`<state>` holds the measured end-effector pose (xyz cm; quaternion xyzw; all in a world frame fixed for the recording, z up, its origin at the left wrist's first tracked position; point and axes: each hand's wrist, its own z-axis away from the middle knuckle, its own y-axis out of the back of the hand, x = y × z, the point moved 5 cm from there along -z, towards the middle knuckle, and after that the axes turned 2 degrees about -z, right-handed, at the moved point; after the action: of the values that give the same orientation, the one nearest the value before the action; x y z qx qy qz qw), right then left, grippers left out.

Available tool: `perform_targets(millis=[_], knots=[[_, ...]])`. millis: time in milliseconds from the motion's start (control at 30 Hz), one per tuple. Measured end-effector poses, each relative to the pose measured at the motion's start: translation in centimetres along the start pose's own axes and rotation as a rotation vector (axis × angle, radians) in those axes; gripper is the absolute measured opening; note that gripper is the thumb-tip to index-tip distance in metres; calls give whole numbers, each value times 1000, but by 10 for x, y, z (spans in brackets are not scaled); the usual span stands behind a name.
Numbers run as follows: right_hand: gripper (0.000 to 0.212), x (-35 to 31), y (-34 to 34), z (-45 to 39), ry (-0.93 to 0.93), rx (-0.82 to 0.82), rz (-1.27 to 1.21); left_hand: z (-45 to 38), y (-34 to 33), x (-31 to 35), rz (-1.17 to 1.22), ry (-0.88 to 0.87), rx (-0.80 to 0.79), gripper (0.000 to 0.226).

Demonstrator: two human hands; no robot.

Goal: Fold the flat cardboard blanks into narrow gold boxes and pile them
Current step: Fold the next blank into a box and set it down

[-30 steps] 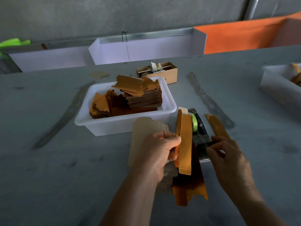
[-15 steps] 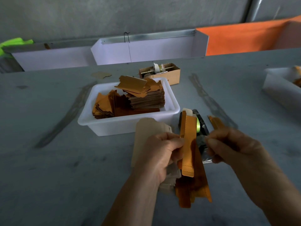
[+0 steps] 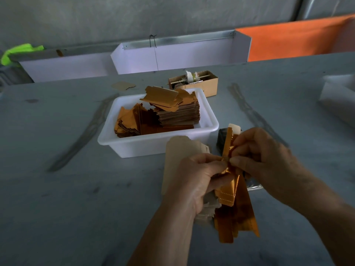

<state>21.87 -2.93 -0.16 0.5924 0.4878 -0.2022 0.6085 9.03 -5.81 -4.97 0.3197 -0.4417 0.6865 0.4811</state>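
head view shows both hands holding one thin gold box (image 3: 226, 196) that is half folded. the left hand (image 3: 194, 181) has its fingers curled around the lower part, and its thumb pinches the gold card near the middle. the right hand (image 3: 263, 156) pinches the same spot from the other side, with its fingertips touching the fold. the box stands almost upright in the air, just above the table (image 3: 57, 208), with its pale top flap sticking up past the right hand.

under the hands lie some finished gold boxes (image 3: 238, 223) in a loose pile, and a pale flat card (image 3: 180, 150) sits just beside the left hand. behind them is a white tub (image 3: 153, 148) full of flat blanks (image 3: 172, 110). a small brown box (image 3: 207, 87) is near the tub's far side.

i think the fold is being pressed shut now. the card is thin, so a hard squeeze could crush or bend it in the wrong place. if the pinch slips, the side might pop open again. dropping it carelessly could knock the loose pile apart.
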Motion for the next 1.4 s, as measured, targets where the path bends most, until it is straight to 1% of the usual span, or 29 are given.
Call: perform_targets(millis=[167, 367, 500, 767, 867, 967, 1033, 1067, 1100, 1233, 1267, 1333, 1367, 1400], knots=[[25, 2, -4, 0, -22, 2, 140, 1, 0, -1, -10, -16, -40, 7], [27, 0, -8, -2, -30, 40, 186, 1, 0, 0, -25, -28, -62, 11], [26, 3, -9, -2, -46, 66, 217, 2, 0, 0, -35, -29, -73, 20], [20, 0, -11, 2, -88, 89, 312, 2, 1, -5, -153, -95, 13, 16], [19, -6, -11, 7, -91, 163, 401, 2, -1, -5, -202, -131, 60, 11], [25, -10, -10, 10, -114, 203, 518, 4, -1, -5, -215, -170, 97, 10], [35, -8, -7, 11, -146, 204, 576, 5, 1, -4, -198, -190, 117, 10], [39, -5, -5, 11, -159, 203, 557, 6, 2, -3, -184, -195, 123, 10], [40, -1, -4, 10, -170, 198, 487, 7, 3, -2, -173, -196, 123, 10], [35, 13, -14, 12, -254, 102, -64, 10, 1, -1, -213, -193, 122, 10], [30, 17, -17, 13, -268, 106, -144, 10, 1, -2, -224, -194, 121, 10], [14, 24, -19, 12, -274, 131, -229, 10, -1, -2, -233, -193, 101, 10], [11, 28, -19, 10, -284, 135, -280, 10, -1, -1, -224, -188, 80, 10], [13, 33, -16, 7, -304, 149, -342, 10, -1, 0, -191, -178, 54, 11]])
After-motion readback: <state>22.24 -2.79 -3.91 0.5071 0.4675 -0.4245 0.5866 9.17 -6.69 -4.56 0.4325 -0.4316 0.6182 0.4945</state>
